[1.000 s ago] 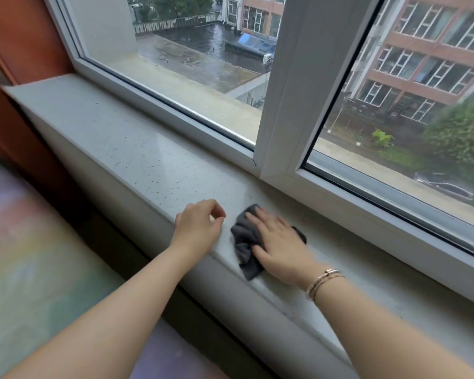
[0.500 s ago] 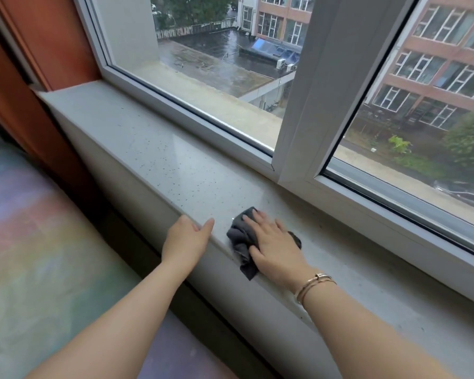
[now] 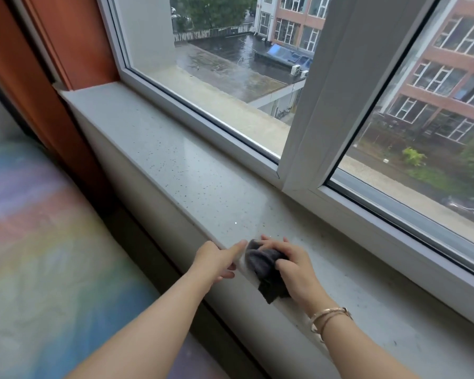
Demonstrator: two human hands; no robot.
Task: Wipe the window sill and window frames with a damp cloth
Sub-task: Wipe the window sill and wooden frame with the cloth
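While the right hand grips a bunched grey cloth at the window sill's front edge, the left hand rests just beside it, fingers loosely extended, holding nothing.

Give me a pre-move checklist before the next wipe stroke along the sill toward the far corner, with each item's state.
1. Cloth in hand: the right hand holds the dark grey cloth bunched under its fingers. Ok.
2. Cloth on the surface: it sits at the front edge of the window sill, one corner hanging over. Ok.
3. Left hand clear of the path: its fingertip lies right beside the cloth on the sill edge. Not ok.
4. Sill ahead free of objects: only speckles visible. Ok.
5. Cloth damp enough: cannot tell.
6. Window frame wiped: cannot tell.
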